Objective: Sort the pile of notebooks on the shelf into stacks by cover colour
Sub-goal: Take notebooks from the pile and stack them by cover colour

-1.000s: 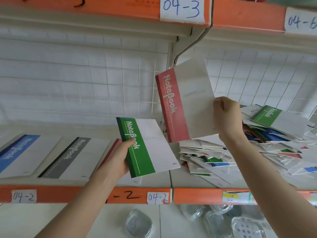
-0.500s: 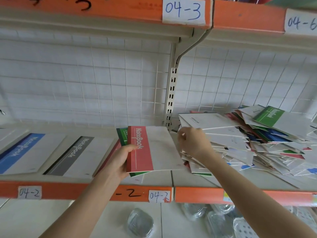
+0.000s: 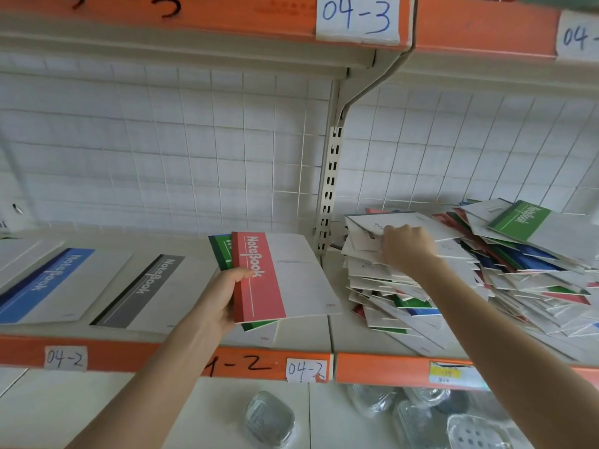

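Head view, left grip: the left hand [image 3: 223, 296] holds a red notebook [image 3: 275, 277] laid on a green notebook [image 3: 222, 251], thumb across the red band, both just above the shelf [image 3: 350, 335]
Head view, right grip: the right hand [image 3: 406, 246] is at the top of the pile of notebooks [image 3: 486, 280], fingers curled round the edge of a pale notebook [image 3: 405, 220] whose colour band is hidden
Done: a blue notebook [image 3: 45, 283] and a grey notebook [image 3: 142, 286] lie flat side by side at the shelf's left, apparently two colour stacks begun; how many lie under each cannot be told
Left: the pile is large and tumbled, with red, green and blue bands mixed; the task looks early, and the held pair is not yet put down
Shapes: thin flat rectangular booklets
Materials: matte pale card covers, a coloured band by the spine lettered "NoteBook"
Textures: smooth covers in a loose, fanned heap that probably slides easily
Shelf: pale boards, orange front rail with handwritten paper labels, white wire grid [image 3: 194, 157] behind
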The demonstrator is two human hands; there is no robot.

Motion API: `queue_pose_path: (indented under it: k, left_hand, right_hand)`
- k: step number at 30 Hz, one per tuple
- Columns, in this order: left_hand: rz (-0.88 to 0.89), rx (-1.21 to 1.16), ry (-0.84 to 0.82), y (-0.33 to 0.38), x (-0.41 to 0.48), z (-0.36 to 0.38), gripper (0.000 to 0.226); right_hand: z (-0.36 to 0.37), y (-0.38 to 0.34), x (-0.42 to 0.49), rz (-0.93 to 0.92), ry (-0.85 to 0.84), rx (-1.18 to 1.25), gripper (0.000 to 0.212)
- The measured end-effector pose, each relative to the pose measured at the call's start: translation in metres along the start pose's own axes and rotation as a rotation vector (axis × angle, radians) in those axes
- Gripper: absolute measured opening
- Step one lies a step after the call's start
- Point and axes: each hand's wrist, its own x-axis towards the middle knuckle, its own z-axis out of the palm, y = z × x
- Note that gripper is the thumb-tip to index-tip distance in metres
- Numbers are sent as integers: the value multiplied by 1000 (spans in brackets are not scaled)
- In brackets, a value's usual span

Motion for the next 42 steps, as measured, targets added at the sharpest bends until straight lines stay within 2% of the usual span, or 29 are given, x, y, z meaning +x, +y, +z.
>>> queue_pose_path:
  k: [3,6,7,11,13,15,20,24,29,33,38,40,42]
  left_hand:
    - [-1,-34,8,-2,3,0,26]
    - [-15,-39,20,-4,6,-2,29]
    - [-23,-33,27,-4,8,-2,29]
    - [-47,-29,38,-5,13,3,26]
    - [-54,-48,37,-6,15,4,27]
    - [-58,-46,38,-8,15,5,30]
    - [-67,-15,46,-8,8,1,35]
    - [-55,32,44,-4,1,-8,32]
    - [-45,136,60,0,-5,-20,31]
    - [-58,163,26,-1,-8,-27,29]
    - [-89,99,-6,0,-12,-40,32]
    - [-78,111,7,2,-15,-47,30]
    - [-64,122,37,5,-17,-55,26]
  right_hand:
    - [-3,4,-6,18,43,33,24]
    - [-8,15,-11,-3,157,148,20]
    - [-10,17,-14,-42,230,196,19]
    - [-28,18,-32,-306,761,454,25]
    - [-48,18,-37,-327,885,560,35]
    - [-66,19,-40,-294,939,629,34]
    - [-78,14,-34,-158,695,897,27]
    - [-69,10,-24,-73,585,1121,26]
    - [-45,-7,-16,33,209,1268,24]
    - [-23,-34,-9,59,46,1175,28]
    - [-14,-82,-7,-18,-52,833,31]
    - [-12,-98,-4,-22,-53,792,28]
    - [-9,-112,-2,-24,-48,851,21]
